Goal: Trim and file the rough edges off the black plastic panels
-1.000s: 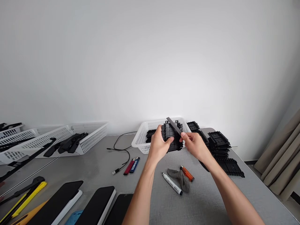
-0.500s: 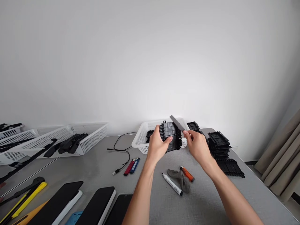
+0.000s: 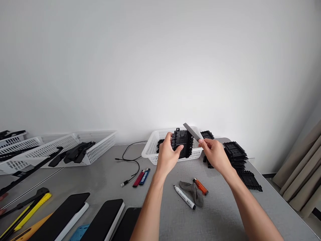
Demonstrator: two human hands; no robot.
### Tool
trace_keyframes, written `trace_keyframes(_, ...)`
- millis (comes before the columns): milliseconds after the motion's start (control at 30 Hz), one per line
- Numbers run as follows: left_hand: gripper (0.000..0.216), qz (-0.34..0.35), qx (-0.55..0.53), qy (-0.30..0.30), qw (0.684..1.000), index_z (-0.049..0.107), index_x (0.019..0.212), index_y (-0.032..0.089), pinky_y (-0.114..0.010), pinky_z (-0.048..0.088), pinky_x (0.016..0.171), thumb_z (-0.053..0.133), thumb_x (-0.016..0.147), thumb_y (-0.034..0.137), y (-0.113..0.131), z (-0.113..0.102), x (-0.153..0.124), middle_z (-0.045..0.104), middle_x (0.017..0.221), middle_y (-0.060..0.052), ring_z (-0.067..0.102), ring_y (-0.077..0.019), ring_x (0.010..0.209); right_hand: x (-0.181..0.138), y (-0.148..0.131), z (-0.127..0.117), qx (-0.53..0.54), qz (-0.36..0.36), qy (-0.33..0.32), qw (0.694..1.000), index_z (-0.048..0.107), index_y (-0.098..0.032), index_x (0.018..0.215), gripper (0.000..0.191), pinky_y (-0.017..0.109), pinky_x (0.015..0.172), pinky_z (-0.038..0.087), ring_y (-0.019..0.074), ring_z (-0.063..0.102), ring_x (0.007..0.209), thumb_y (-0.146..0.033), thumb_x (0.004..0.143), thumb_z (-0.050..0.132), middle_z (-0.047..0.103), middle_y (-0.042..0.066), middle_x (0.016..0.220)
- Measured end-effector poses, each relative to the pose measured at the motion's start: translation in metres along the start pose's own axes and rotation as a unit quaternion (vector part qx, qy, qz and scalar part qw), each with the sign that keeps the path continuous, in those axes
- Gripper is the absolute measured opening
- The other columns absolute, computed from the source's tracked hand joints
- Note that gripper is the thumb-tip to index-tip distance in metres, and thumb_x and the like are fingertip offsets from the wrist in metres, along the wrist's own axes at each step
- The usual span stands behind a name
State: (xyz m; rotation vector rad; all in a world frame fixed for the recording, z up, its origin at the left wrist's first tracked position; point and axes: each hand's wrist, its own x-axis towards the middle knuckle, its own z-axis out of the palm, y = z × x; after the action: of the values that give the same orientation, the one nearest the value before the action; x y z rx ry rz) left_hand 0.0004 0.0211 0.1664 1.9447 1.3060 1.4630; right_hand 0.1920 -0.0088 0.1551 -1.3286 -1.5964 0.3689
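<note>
My left hand (image 3: 168,153) is closed around a black plastic panel (image 3: 182,142) with toothed edges, its thumb lying across the face. The panel is held up tilted, in front of a white plastic basket (image 3: 149,153). Between the thumb and fingers of my right hand (image 3: 214,153) is a flat grey file (image 3: 192,131), slanting up and left. Its blade lies along the panel's upper right edge; whether they touch I cannot tell. Behind the left hand, more black toothed parts (image 3: 159,143) show in the basket.
Black panels (image 3: 235,152) are stacked at the right. A marker (image 3: 185,197), grey cloth (image 3: 193,192), orange lighter (image 3: 200,186), red lighter (image 3: 138,178), blue lighter (image 3: 144,176) and USB cable (image 3: 136,164) lie nearby. Phones (image 3: 102,219) lie front left. Another person's fingers (image 3: 3,202) show at the left edge.
The file and my right hand have shifted slightly to the right. The panel has tilted a little in my left hand, its face now darker.
</note>
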Motion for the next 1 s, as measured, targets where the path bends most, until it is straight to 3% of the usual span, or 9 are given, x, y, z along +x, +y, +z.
trace_keyframes(167,0.020,0.026,-0.034,0.002,0.999,0.050,0.089,0.022,-0.031,0.047,0.076,0.066,0.078,0.026,-0.004,-0.001,0.002,0.067,0.086,0.000,0.065,-0.0203,0.083,0.008,0.010,-0.004,0.140,0.078,-0.012,0.987,0.063,-0.017,0.079,0.053,0.024,0.042,0.023,0.0089,0.031,0.045,-0.066,0.090,0.046,0.044,-0.002,0.058)
trace_keyframes(300,0.017,0.128,-0.150,-0.095,0.976,0.047,0.077,0.023,-0.042,0.040,0.106,0.063,0.082,0.023,-0.002,-0.001,0.000,0.071,0.083,0.000,0.068,-0.0228,0.103,0.009,0.006,-0.003,0.292,0.146,-0.109,0.939,0.066,-0.016,0.104,0.056,0.021,0.033,0.021,0.0054,0.033,0.040,-0.068,0.085,0.054,0.058,0.003,0.076)
trace_keyframes(433,0.018,0.181,-0.223,-0.135,0.948,0.052,0.069,0.022,-0.046,0.018,0.122,0.061,0.085,0.021,0.003,-0.002,-0.003,0.074,0.102,-0.005,0.056,-0.0237,0.129,0.007,0.001,0.001,0.375,0.177,-0.187,0.890,0.067,-0.017,0.108,0.053,0.017,0.031,0.017,0.0030,0.031,0.038,-0.060,0.077,0.071,0.049,-0.004,0.063)
trace_keyframes(533,0.015,0.145,-0.257,-0.107,0.949,0.058,0.070,0.021,-0.044,0.028,0.118,0.071,0.077,0.024,0.004,0.001,0.000,0.065,0.128,-0.009,0.043,-0.0274,0.140,0.007,0.002,0.004,0.447,0.182,-0.219,0.848,0.067,-0.016,0.102,0.047,0.015,0.031,0.017,0.0019,0.027,0.039,-0.046,0.069,0.083,0.039,-0.009,0.055)
trace_keyframes(600,0.023,0.080,-0.292,-0.047,0.952,0.061,0.082,0.022,-0.042,0.040,0.109,0.078,0.067,0.024,0.001,0.004,0.003,0.061,0.134,-0.009,0.048,-0.0292,0.136,0.007,0.004,0.005,0.485,0.181,-0.195,0.833,0.064,-0.016,0.092,0.042,0.014,0.031,0.016,0.0011,0.024,0.039,-0.040,0.065,0.086,0.039,-0.010,0.055)
trace_keyframes(667,0.036,-0.012,-0.324,-0.004,0.946,0.061,0.093,0.023,-0.038,0.052,0.092,0.080,0.062,0.025,-0.005,0.008,0.005,0.068,0.121,-0.008,0.063,-0.0284,0.116,0.007,0.004,0.007,0.513,0.173,-0.150,0.827,0.059,-0.017,0.083,0.040,0.014,0.031,0.016,0.0008,0.022,0.040,-0.037,0.064,0.087,0.039,-0.010,0.054)
trace_keyframes(767,0.031,-0.109,-0.319,-0.051,0.940,0.065,0.092,0.020,-0.033,0.055,0.069,0.077,0.066,0.033,-0.014,0.013,0.006,0.074,0.092,-0.006,0.070,-0.0251,0.087,0.007,0.002,0.010,0.536,0.160,-0.075,0.825,0.054,-0.019,0.081,0.043,0.013,0.031,0.017,0.0013,0.022,0.040,-0.036,0.063,0.088,0.035,-0.012,0.052)
trace_keyframes(867,0.031,-0.151,-0.363,-0.085,0.916,0.068,0.087,0.018,-0.033,0.055,0.072,0.076,0.069,0.042,-0.016,0.015,0.003,0.074,0.086,-0.006,0.069,-0.0248,0.088,0.007,-0.001,0.014,0.549,0.158,0.003,0.821,0.051,-0.020,0.083,0.047,0.013,0.031,0.018,0.0017,0.024,0.040,-0.037,0.062,0.089,0.032,-0.013,0.052)
trace_keyframes(1000,0.051,-0.144,-0.433,-0.099,0.884,0.067,0.104,0.018,-0.040,0.054,0.087,0.059,0.081,0.062,-0.006,0.015,0.001,0.073,0.101,-0.012,0.066,-0.0280,0.105,0.006,-0.004,0.017,0.539,0.153,0.070,0.825,0.046,-0.022,0.081,0.051,0.013,0.031,0.020,0.0020,0.027,0.040,-0.040,0.061,0.089,0.033,-0.013,0.053)
